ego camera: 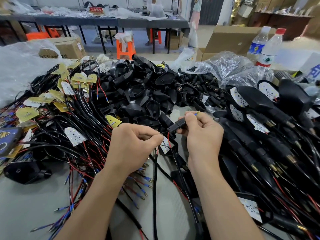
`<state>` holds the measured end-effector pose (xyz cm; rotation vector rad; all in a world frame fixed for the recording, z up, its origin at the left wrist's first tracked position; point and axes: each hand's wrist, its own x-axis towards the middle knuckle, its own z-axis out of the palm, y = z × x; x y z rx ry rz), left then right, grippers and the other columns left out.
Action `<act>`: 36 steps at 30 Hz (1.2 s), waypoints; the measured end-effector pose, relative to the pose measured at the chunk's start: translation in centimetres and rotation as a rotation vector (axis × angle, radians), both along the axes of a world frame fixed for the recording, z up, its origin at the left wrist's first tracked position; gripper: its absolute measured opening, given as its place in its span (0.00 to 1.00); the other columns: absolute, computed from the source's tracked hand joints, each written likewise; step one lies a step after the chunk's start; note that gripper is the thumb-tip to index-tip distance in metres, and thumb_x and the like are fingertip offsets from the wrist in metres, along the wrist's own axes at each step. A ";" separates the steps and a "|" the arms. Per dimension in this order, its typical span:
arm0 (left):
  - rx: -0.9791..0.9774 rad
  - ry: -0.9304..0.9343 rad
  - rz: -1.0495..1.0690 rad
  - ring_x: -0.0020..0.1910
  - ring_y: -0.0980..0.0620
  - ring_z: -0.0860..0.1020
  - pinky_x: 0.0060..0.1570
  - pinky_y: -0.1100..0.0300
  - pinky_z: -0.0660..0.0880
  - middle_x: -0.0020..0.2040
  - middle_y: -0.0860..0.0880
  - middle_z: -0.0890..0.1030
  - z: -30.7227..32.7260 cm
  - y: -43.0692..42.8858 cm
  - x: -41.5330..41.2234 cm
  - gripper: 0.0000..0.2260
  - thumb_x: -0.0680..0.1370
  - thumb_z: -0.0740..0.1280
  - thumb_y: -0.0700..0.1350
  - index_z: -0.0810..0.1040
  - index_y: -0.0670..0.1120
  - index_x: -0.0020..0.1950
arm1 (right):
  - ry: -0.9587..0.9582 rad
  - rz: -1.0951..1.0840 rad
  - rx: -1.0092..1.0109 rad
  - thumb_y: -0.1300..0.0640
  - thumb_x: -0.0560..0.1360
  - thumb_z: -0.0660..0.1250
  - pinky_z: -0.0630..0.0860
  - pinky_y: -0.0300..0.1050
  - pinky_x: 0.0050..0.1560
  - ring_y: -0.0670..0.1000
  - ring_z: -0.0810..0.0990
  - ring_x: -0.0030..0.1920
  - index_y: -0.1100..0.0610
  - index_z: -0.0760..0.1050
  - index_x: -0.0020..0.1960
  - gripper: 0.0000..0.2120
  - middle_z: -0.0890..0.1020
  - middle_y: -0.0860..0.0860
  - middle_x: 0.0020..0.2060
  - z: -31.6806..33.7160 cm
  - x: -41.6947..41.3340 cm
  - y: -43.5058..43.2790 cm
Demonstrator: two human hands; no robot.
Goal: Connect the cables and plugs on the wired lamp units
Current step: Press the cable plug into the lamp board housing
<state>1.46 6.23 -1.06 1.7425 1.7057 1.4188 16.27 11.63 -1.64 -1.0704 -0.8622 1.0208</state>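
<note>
My right hand grips a small black plug sleeve between thumb and fingers, and a blue-and-brass wire terminal sticks out above my index finger. My left hand pinches a thin black wire that runs toward the sleeve's lower end, beside a red wire. Just below both hands lies a white LED board with its black cable trailing toward me.
A heap of wired LED boards fills the left of the table, black lamp housings the middle, loose black sleeves behind. Assembled black lamp units lie at the right. Two water bottles stand far right.
</note>
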 end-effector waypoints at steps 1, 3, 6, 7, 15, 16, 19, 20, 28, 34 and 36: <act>-0.003 0.003 -0.001 0.31 0.63 0.82 0.33 0.74 0.74 0.30 0.63 0.83 -0.1 0.0 0.1 0.16 0.72 0.80 0.42 0.85 0.63 0.34 | -0.003 0.012 -0.002 0.63 0.79 0.68 0.81 0.46 0.37 0.47 0.81 0.30 0.54 0.83 0.38 0.12 0.84 0.51 0.30 -0.1 -0.2 -0.1; -0.010 0.015 0.014 0.30 0.64 0.82 0.33 0.74 0.74 0.29 0.63 0.82 -0.2 -0.1 0.4 0.15 0.72 0.80 0.42 0.85 0.62 0.33 | 0.002 0.048 -0.020 0.62 0.79 0.69 0.82 0.48 0.39 0.47 0.81 0.30 0.55 0.82 0.38 0.12 0.85 0.51 0.31 -0.2 -0.5 -0.3; -0.008 0.014 0.038 0.29 0.61 0.82 0.31 0.70 0.76 0.28 0.62 0.82 -0.4 0.1 0.2 0.12 0.73 0.80 0.42 0.86 0.58 0.34 | 0.018 0.087 -0.036 0.61 0.79 0.69 0.82 0.47 0.39 0.49 0.83 0.31 0.55 0.83 0.38 0.12 0.86 0.53 0.34 -0.2 -0.6 -0.4; 0.003 0.031 0.046 0.29 0.59 0.82 0.31 0.67 0.77 0.28 0.61 0.82 -0.5 0.1 0.2 0.11 0.73 0.79 0.43 0.86 0.56 0.34 | 0.003 0.088 -0.034 0.61 0.79 0.69 0.83 0.48 0.40 0.49 0.83 0.32 0.55 0.83 0.39 0.11 0.86 0.54 0.35 -0.2 -0.6 -0.5; 0.035 0.161 0.094 0.29 0.53 0.79 0.30 0.67 0.71 0.25 0.57 0.79 -1.2 0.2 0.5 0.10 0.72 0.78 0.44 0.85 0.50 0.31 | 0.042 0.108 -0.071 0.63 0.80 0.68 0.81 0.42 0.37 0.49 0.82 0.31 0.59 0.82 0.43 0.08 0.87 0.53 0.37 -0.3 -0.8 -0.5; 0.006 0.128 0.105 0.28 0.53 0.79 0.30 0.68 0.72 0.25 0.58 0.79 -1.1 0.4 0.2 0.10 0.73 0.78 0.43 0.85 0.51 0.32 | 0.056 0.122 -0.075 0.63 0.79 0.68 0.81 0.42 0.37 0.49 0.83 0.31 0.59 0.82 0.43 0.07 0.87 0.53 0.37 -0.3 -0.8 -0.5; -0.043 0.102 0.071 0.24 0.54 0.77 0.26 0.64 0.72 0.24 0.56 0.79 -1.1 0.4 0.3 0.10 0.72 0.78 0.41 0.85 0.50 0.32 | -0.007 0.140 -0.071 0.62 0.78 0.70 0.83 0.47 0.39 0.49 0.84 0.33 0.57 0.83 0.43 0.06 0.87 0.53 0.38 -0.4 -1.1 -0.7; -0.041 0.099 0.052 0.22 0.56 0.75 0.25 0.66 0.69 0.24 0.57 0.78 -1.2 0.2 0.5 0.09 0.71 0.77 0.42 0.85 0.51 0.31 | -0.003 0.144 -0.077 0.62 0.78 0.70 0.82 0.48 0.38 0.50 0.84 0.33 0.56 0.83 0.43 0.06 0.87 0.54 0.38 -0.4 -1.1 -0.7; -0.213 -0.271 -0.057 0.36 0.58 0.86 0.38 0.72 0.77 0.35 0.55 0.87 -0.9 0.9 -0.4 0.08 0.72 0.80 0.45 0.88 0.58 0.40 | 0.187 0.110 -0.043 0.67 0.79 0.68 0.79 0.40 0.34 0.50 0.82 0.32 0.60 0.79 0.44 0.06 0.86 0.54 0.35 0.7 -0.5 -0.7; -0.236 -0.331 -0.060 0.38 0.54 0.87 0.43 0.66 0.81 0.35 0.51 0.87 -1.0 1.2 -1.0 0.09 0.72 0.80 0.40 0.89 0.54 0.38 | 0.176 0.108 -0.016 0.66 0.80 0.68 0.80 0.39 0.36 0.49 0.82 0.32 0.59 0.79 0.45 0.06 0.86 0.53 0.34 0.8 -0.4 -0.8; -0.192 -0.216 0.043 0.35 0.59 0.85 0.37 0.71 0.78 0.33 0.57 0.86 -1.1 1.0 -0.6 0.09 0.71 0.81 0.40 0.89 0.55 0.38 | 0.111 0.105 -0.007 0.66 0.79 0.69 0.80 0.41 0.37 0.49 0.82 0.32 0.58 0.80 0.44 0.07 0.86 0.54 0.34 0.6 -0.4 -0.8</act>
